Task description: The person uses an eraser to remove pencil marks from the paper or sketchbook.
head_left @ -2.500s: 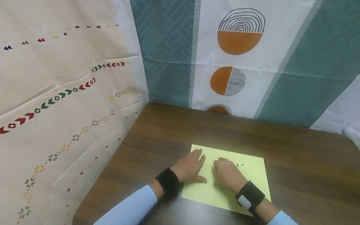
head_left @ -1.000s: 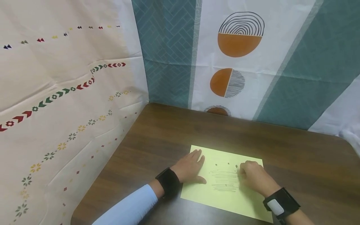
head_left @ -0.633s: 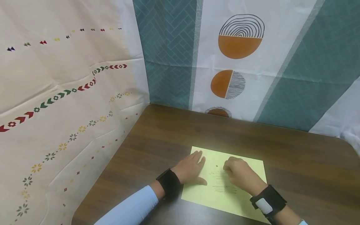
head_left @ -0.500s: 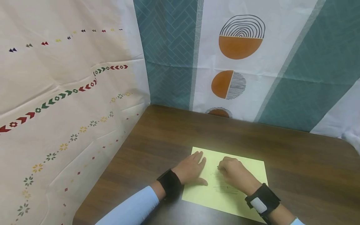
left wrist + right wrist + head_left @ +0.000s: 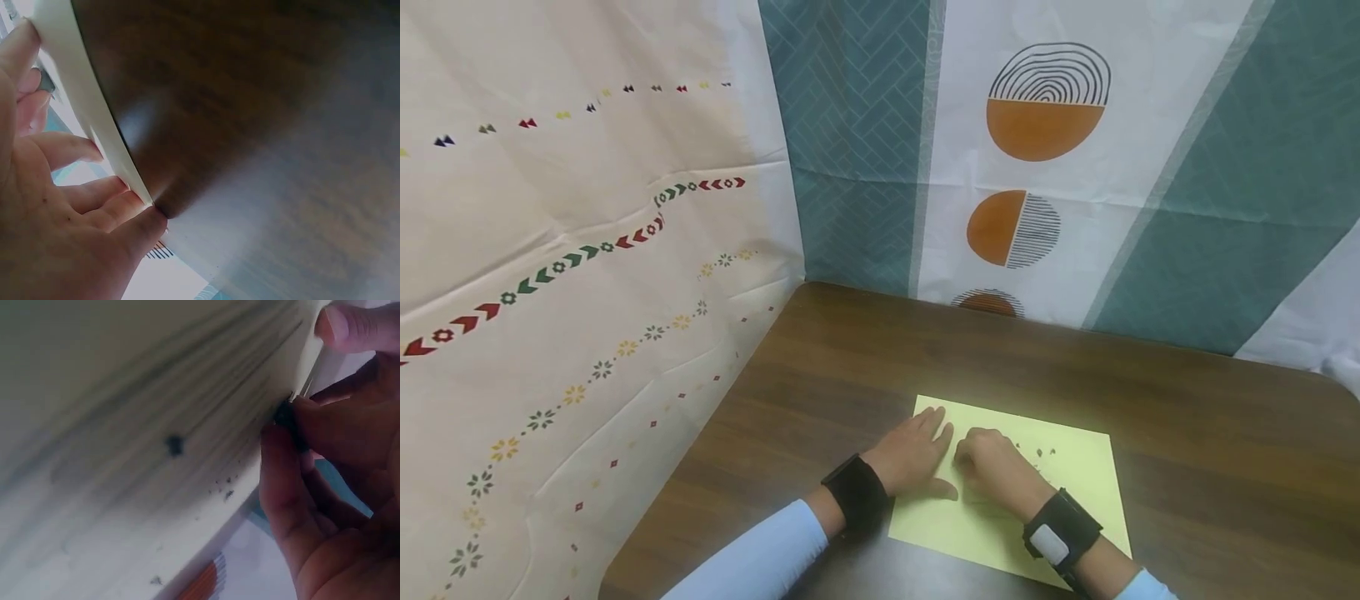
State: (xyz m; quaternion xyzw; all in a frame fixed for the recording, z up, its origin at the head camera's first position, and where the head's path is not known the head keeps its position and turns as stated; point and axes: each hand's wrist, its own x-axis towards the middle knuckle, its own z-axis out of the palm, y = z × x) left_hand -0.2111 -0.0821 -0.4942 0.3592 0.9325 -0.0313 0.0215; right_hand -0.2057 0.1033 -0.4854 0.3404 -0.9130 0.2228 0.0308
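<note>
A pale yellow sheet of paper [image 5: 940, 529] lies on the wooden table. My left hand [image 5: 906, 454] rests on its left part with fingers spread, thumb toward the right hand. In the left wrist view, those fingertips [image 5: 134, 200] meet the paper's edge. Over the paper's left middle, my right hand [image 5: 996, 467] is curled. The right wrist view shows it pinching a small black lump [image 5: 285, 419] between thumb and fingers, right at the paper; its exact kind I cannot tell. Grey streaks and dark crumbs [image 5: 175, 445] mark the sheet, partly hidden under the right hand.
The dark brown table [image 5: 865, 350] extends around the sheet. A cream patterned cloth [image 5: 587, 317] hangs at the left, and a teal and white curtain [image 5: 857, 167] hangs behind the table. Each wrist wears a black band [image 5: 855, 492].
My right hand has swept from the paper's right side to its left, close to the left hand, uncovering dark crumbs on the right. My left hand stays in place on the sheet.
</note>
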